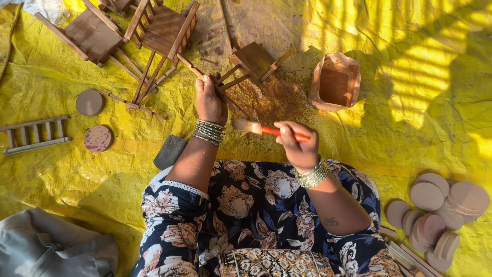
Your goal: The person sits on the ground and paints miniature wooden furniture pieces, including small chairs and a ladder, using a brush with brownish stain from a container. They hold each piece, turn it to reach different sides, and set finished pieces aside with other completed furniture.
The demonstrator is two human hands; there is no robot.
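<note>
My left hand [208, 97] grips a leg of a small brown wooden chair [254, 61] that lies tipped on the yellow sheet [61, 169]. In my right hand [297, 143] is a paintbrush [256, 127] with an orange-red handle, its bristles pointing left toward my left wrist. The brush hangs just below the chair legs without touching them. Both wrists wear stacks of green bangles. A cut-open container of brown paint [335, 82] stands to the right of the chair.
More small brown chairs [159, 31] lie at the top left. A little wooden ladder piece [35, 134] and two round discs [89, 102] are at left. A pile of round wooden discs [441, 205] sits at lower right. Grey cloth [46, 246] is bunched at lower left.
</note>
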